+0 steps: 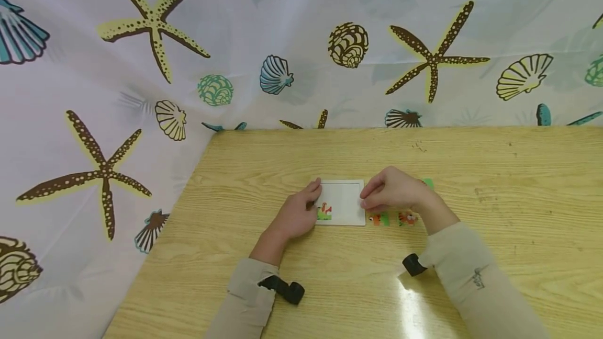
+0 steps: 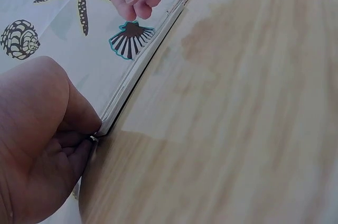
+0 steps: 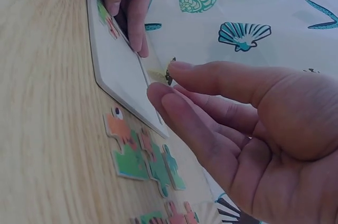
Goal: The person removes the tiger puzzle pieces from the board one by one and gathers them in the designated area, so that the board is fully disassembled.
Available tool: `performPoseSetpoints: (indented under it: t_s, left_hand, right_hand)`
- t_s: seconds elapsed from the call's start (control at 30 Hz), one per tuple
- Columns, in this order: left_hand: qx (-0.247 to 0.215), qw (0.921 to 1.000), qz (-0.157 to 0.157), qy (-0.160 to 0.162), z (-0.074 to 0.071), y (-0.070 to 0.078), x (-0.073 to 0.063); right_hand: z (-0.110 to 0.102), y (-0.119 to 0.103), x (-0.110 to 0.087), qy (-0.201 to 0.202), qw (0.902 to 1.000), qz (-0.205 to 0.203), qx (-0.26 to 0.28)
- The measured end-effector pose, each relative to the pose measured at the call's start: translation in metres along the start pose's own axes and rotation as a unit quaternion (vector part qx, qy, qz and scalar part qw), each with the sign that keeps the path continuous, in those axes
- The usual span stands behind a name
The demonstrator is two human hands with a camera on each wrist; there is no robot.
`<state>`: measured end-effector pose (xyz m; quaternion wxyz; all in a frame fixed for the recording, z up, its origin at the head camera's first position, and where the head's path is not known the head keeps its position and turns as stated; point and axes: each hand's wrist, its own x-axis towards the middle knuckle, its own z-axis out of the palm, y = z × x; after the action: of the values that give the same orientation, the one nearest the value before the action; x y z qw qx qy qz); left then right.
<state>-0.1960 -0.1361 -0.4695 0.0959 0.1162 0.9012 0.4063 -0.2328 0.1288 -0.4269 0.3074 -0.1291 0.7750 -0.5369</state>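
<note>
A white puzzle tray (image 1: 343, 198) lies flat on the wooden table. In its near left corner is a jigsaw piece (image 1: 324, 212) with green, red and orange print. My left hand (image 1: 297, 215) grips the tray's left edge, with the thumb near that piece in the right wrist view. Over the tray's right edge hovers my right hand (image 1: 394, 190). Its thumb and fingers (image 3: 185, 115) are bent with a gap between them, and nothing shows in that gap. Loose jigsaw pieces (image 1: 379, 219) lie beside the tray, several of them visible in the right wrist view (image 3: 128, 147).
Another orange piece (image 1: 408, 218) rests under the right wrist, and a green piece (image 1: 427, 183) is partly hidden behind that hand. A patterned curtain (image 1: 301, 41) with starfish and shells borders the table (image 1: 518, 234) at the back and left. Black cameras (image 1: 294, 293) are strapped at both wrists.
</note>
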Motion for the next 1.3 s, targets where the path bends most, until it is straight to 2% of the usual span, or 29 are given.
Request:
performPoseSetpoints:
  t_s: [0.1, 0.23, 0.47, 0.93, 1.3]
  left_hand:
    - [0.001, 1.0, -0.001, 0.0, 0.0, 0.0, 0.0]
    - [0.009, 0.9999, -0.004, -0.001, 0.001, 0.0, 0.0]
    - [0.02, 0.9998, -0.006, 0.001, 0.0, 0.002, 0.002]
    - [0.03, 0.9996, -0.001, 0.002, -0.002, 0.002, 0.0]
    - [0.03, 0.9995, 0.003, 0.001, -0.002, 0.0, 0.002]
  right_hand:
    - [0.004, -0.002, 0.003, 0.01, 0.9998, 0.0, -0.019]
    - [0.011, -0.005, 0.009, 0.012, 0.9998, 0.003, -0.014]
    - [0.021, -0.007, 0.018, 0.023, 0.9987, -0.025, -0.037]
    - [0.04, -0.01, 0.03, 0.021, 0.9981, -0.027, -0.05]
    - [0.048, -0.011, 0.038, 0.024, 0.9955, -0.051, -0.076]
